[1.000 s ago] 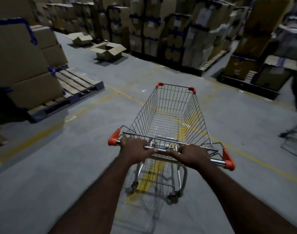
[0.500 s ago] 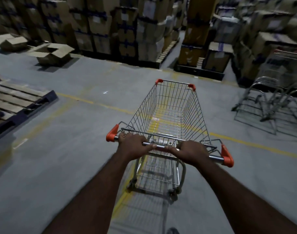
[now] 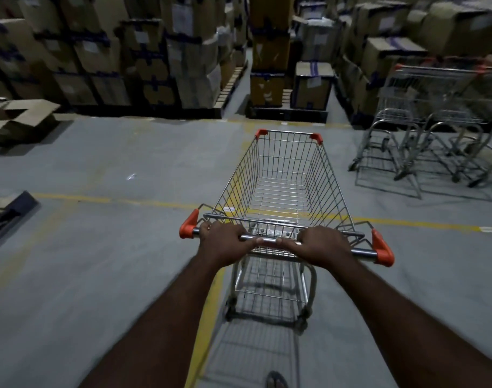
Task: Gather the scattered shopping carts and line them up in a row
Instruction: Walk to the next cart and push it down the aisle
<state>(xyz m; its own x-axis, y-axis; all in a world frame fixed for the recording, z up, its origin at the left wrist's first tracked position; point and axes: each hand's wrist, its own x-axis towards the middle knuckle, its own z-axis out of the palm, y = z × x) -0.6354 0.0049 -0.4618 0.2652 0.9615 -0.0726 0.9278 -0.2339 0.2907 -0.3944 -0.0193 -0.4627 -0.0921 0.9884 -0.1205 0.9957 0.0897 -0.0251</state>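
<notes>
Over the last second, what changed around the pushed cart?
The shopping cart has swung right: the parked carts, barely at the right edge before, now stand ahead on the right, and the wooden pallet has slid almost out on the left. Left hand and right hand still grip the handle; the cart stays empty.

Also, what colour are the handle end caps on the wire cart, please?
Orange-red end caps, clearest in the head view.

No legible text on anything
</notes>
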